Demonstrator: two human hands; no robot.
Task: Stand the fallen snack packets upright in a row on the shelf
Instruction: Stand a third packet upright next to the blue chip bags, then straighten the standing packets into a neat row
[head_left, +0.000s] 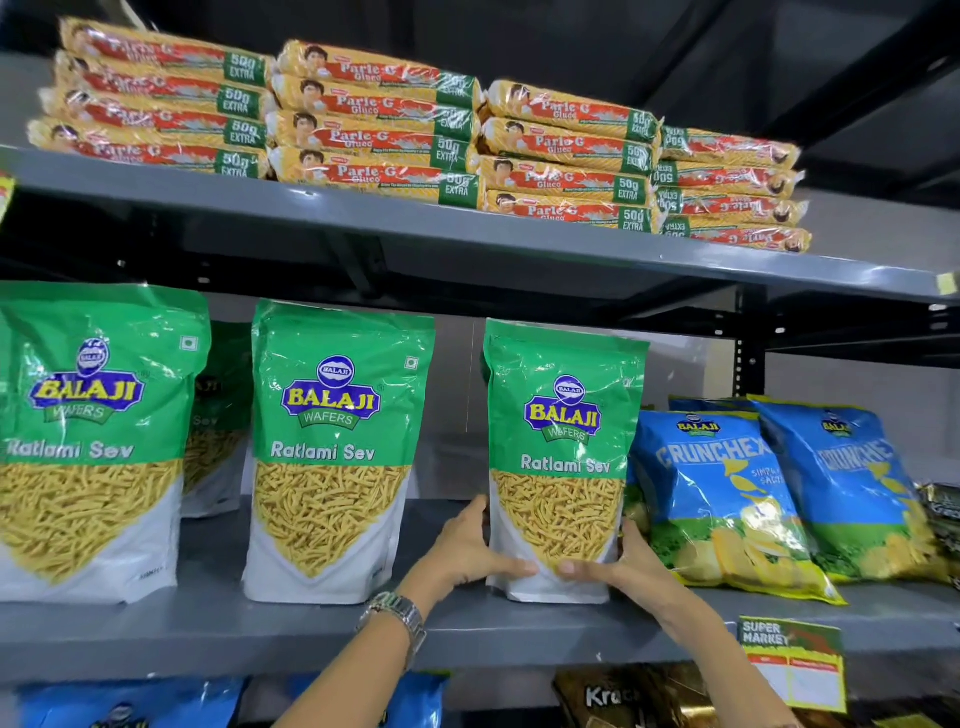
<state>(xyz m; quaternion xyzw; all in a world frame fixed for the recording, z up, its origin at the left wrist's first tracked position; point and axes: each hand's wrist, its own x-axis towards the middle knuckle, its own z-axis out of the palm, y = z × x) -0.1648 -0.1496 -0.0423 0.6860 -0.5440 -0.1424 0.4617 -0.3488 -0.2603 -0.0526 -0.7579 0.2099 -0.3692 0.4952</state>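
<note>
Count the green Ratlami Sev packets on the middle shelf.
4: one far left, one partly hidden behind it, one centre, and one gripped by both hands. More could be hidden behind.

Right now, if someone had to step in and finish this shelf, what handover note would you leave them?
Left hand: gripping the lower left edge of the right Ratlami Sev packet.
Right hand: gripping its lower right edge.
Positions: that packet stands upright on the middle shelf, beside the blue Crunchex bags. The middle Ratlami Sev packet and left Ratlami Sev packet also stand upright, facing front; another sits behind them.
Done: three green packets standing in a row.
Left: release the held packet and check it stays up; the Crunchex bags lean back and may need straightening.
</note>
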